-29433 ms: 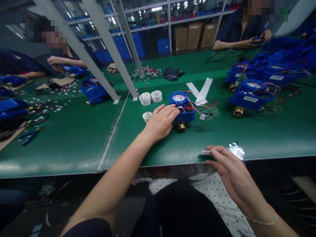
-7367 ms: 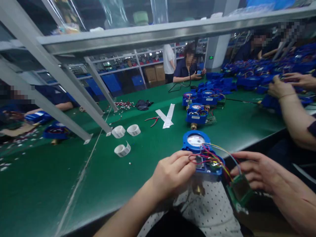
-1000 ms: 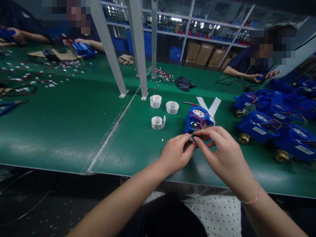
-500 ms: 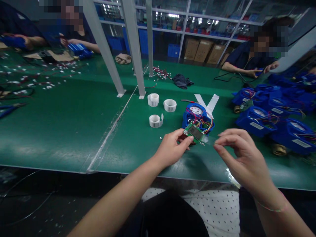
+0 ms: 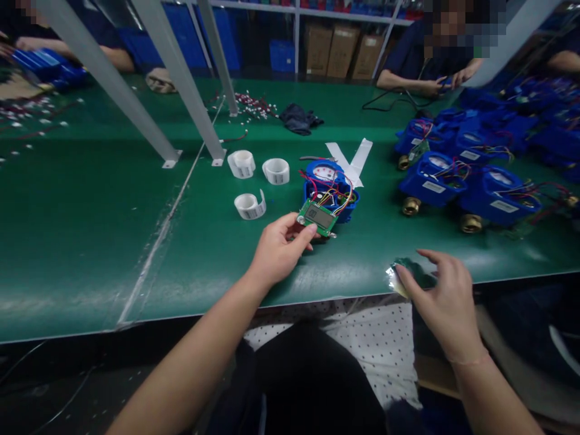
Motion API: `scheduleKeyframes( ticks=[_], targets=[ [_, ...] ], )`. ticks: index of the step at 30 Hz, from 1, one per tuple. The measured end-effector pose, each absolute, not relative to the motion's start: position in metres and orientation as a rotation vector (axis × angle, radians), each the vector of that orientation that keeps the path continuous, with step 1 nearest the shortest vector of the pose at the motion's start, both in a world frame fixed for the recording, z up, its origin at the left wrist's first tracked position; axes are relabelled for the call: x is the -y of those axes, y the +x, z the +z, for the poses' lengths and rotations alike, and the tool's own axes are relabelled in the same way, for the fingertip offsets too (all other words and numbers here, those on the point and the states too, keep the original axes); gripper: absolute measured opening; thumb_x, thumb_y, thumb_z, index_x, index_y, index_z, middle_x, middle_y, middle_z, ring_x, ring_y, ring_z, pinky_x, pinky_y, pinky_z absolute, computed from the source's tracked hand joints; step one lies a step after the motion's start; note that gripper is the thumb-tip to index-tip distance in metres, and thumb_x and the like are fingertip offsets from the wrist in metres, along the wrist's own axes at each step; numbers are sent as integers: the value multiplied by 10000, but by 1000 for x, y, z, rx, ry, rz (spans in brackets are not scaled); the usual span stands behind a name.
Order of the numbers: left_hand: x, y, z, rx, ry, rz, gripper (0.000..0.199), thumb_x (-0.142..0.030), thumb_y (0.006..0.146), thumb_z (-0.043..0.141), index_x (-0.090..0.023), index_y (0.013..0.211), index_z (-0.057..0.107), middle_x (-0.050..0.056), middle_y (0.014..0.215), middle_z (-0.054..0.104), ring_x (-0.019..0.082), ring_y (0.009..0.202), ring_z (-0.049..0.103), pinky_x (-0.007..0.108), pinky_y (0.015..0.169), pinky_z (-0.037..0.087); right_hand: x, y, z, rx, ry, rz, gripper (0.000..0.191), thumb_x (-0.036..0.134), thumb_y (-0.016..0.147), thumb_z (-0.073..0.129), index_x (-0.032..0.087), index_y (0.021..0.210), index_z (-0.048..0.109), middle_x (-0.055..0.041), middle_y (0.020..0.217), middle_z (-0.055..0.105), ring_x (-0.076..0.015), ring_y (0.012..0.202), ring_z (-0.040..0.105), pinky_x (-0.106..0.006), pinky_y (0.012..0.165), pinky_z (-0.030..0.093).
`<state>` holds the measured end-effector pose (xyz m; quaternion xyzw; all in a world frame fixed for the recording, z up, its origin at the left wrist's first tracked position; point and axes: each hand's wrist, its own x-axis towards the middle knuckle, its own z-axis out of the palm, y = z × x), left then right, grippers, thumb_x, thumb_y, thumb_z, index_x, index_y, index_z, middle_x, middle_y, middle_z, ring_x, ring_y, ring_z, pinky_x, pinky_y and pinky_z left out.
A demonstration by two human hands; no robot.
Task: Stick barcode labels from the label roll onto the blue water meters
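Observation:
My left hand [image 5: 283, 246] grips a green circuit board [image 5: 319, 219] with a small display by its left end, thumb on the front. Coloured wires run from the board into an opened blue water meter [image 5: 336, 192] just behind it. My right hand [image 5: 441, 290] is at the table's front edge, thumb and fingers apart, nothing visible between them. Beside its thumb lies a shiny clear plastic piece [image 5: 395, 280]; whether the thumb touches it I cannot tell.
Three label rolls [image 5: 276, 171] stand left of the meter; white strips [image 5: 351, 163] lie behind it. More blue meters [image 5: 432, 180] with brass fittings crowd the right. Grey posts [image 5: 181, 84] rise at the left. A co-worker [image 5: 421, 60] sits across the table, beyond a dark cloth [image 5: 299, 119].
My right hand has moved away from the board, down to the table edge, and its fingers have spread. The display now shows characters. The camera view has shifted.

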<state>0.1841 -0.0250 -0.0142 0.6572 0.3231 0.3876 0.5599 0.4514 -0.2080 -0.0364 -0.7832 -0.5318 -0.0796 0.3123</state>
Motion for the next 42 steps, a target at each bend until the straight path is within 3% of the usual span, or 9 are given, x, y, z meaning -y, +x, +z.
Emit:
scheduleKeyframes(
  ticks=[3,7,12,17,21,24,30,37,42],
  targets=[
    [25,184,-12,-763,1536,898,225,-383,924,670,-160,906,641,44,854,742,103,635,648,204,555,505,203,433,-28,1512,-1965,-364,554,483,903,715,122,1310,606,-184,1232,626,-353,1170,590,-569,1027,474],
    [24,185,-9,-727,1493,890,248,-401,919,681,-154,922,655,48,857,749,96,623,640,198,556,503,181,392,-11,1684,-1623,-399,441,254,866,797,146,1258,625,-140,1167,676,-276,1083,658,-446,968,559],
    [24,183,-6,-664,1416,888,259,-406,907,697,-151,911,659,39,829,739,88,608,621,190,548,491,139,357,0,1847,-1338,-636,518,115,798,856,129,1267,636,-151,1202,695,-258,1111,679,-384,998,568],
    [26,179,1,-588,1319,849,246,-380,899,700,-138,929,671,38,804,723,84,600,608,179,519,469,117,358,2,1961,-1185,-619,577,1,820,785,177,1348,633,-100,1255,717,-237,1151,693,-361,1038,567],
    [28,178,5,-568,1258,842,350,-383,906,696,-136,1152,671,43,823,734,84,606,614,177,525,464,110,364,7,1683,-1270,-499,530,96,814,838,266,1295,694,-39,1232,739,-221,1072,726,-366,999,592],
    [30,177,7,-590,1254,836,402,-391,901,701,-128,1203,653,46,816,729,90,610,620,183,533,468,98,373,13,1164,-1348,-63,342,277,861,831,260,1191,740,-32,1129,761,-206,989,742,-378,926,625],
    [32,178,8,-609,1315,811,330,-376,906,673,-129,1124,663,49,796,713,113,637,636,203,541,485,77,399,17,580,-1114,647,296,449,818,854,213,963,750,-4,1001,750,-107,965,727,-172,852,603],
    [31,177,9,-630,1347,824,323,-400,894,667,-149,1097,667,49,777,711,135,647,652,225,534,497,79,403,15,613,-1167,683,323,491,856,805,221,1012,721,-33,1119,734,-162,1101,708,-229,896,629],
    [30,177,7,-640,1358,828,294,-384,898,661,-156,1083,675,45,762,714,130,625,642,229,535,501,80,401,17,563,-1148,690,339,483,807,850,217,971,719,-30,1061,738,-166,1060,719,-244,877,642]
  ],
)
